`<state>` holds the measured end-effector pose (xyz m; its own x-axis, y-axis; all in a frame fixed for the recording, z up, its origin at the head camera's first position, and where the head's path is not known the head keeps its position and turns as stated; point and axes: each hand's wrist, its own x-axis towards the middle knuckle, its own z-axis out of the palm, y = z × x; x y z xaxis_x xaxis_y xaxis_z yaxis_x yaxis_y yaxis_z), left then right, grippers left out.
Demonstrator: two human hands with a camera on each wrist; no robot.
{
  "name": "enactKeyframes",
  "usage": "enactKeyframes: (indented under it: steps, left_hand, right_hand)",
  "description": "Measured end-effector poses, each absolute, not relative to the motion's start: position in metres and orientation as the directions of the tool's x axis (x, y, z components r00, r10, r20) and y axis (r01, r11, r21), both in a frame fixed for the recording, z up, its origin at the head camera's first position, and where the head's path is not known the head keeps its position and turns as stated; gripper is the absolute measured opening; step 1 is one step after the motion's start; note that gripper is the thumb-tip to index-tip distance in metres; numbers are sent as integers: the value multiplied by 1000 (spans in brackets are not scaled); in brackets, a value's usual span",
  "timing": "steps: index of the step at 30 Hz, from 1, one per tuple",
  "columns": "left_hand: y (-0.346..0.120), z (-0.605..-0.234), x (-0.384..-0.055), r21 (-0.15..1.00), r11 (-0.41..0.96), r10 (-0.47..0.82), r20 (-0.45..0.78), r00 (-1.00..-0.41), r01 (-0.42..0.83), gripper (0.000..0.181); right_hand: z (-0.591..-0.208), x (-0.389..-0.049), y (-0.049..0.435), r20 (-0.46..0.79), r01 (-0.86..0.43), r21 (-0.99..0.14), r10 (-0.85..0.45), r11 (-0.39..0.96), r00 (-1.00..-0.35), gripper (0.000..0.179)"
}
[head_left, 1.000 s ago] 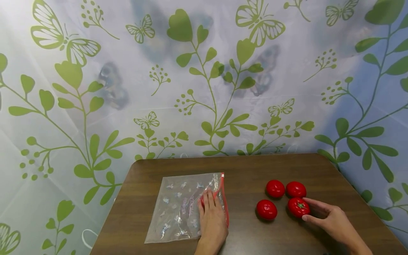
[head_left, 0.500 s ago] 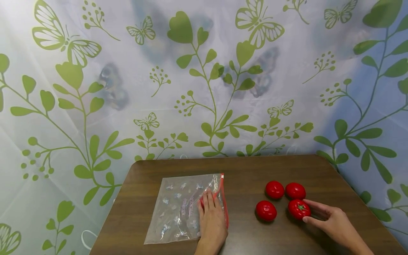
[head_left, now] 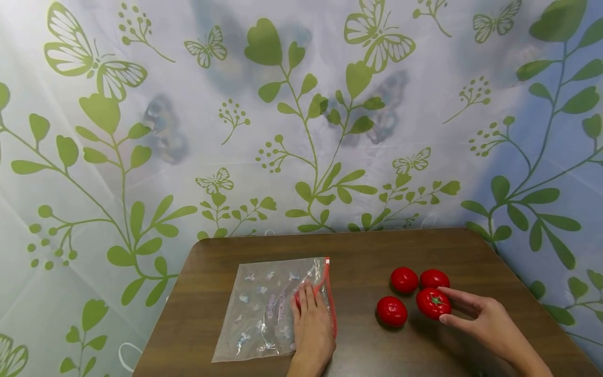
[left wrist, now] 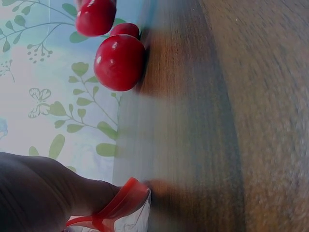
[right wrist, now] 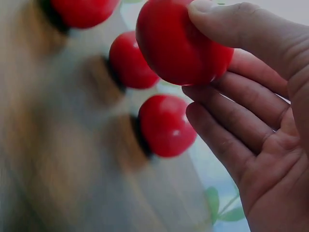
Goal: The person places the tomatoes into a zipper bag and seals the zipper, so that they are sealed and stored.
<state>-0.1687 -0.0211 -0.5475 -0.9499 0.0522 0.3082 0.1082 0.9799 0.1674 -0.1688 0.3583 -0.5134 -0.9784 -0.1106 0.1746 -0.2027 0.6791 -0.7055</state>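
The right hand (head_left: 487, 327) holds a shiny red tomato (head_left: 431, 305) between the thumb and fingers. This tomato has a green star-shaped top, and it is up off the table (head_left: 365, 348), on the right side. In the right wrist view, the thumb presses one side, and the two lowest fingers stretch out past it.

Three more red tomatoes sit on the table. One (head_left: 403, 280) is far and to the left of the held one, one (head_left: 434, 279) is just behind it, and one (head_left: 391, 311) is nearer and to the left.

The left hand (head_left: 313, 327) lies on a see-through bag (head_left: 254, 303), with its fingers straight and close to each other. The bag lies flat on the left and has little blue and purple pictures. Its red edge (head_left: 332, 309) is on the right end, and part of that edge is folded back by the left fingers. I cannot tell if the left thumb pinches it.
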Motion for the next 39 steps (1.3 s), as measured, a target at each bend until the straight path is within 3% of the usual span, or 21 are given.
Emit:
enactKeyframes:
  steps: [7,29,39]
  left_hand:
    - [-21,-546,-168,170,980,50,310,-950,107,99]
    - [-21,-544,-167,180,978,46,296,-954,103,99]
    - [-21,-545,-169,175,979,46,301,-953,102,100]
  right_hand:
    - [-505,-173,339,175,-243,-760,-170,603,-970,57]
    - [-501,-194,274,74,-209,-858,-290,469,-954,61]
    - [-500,-203,250,60,-195,-854,-281,483,-958,62]
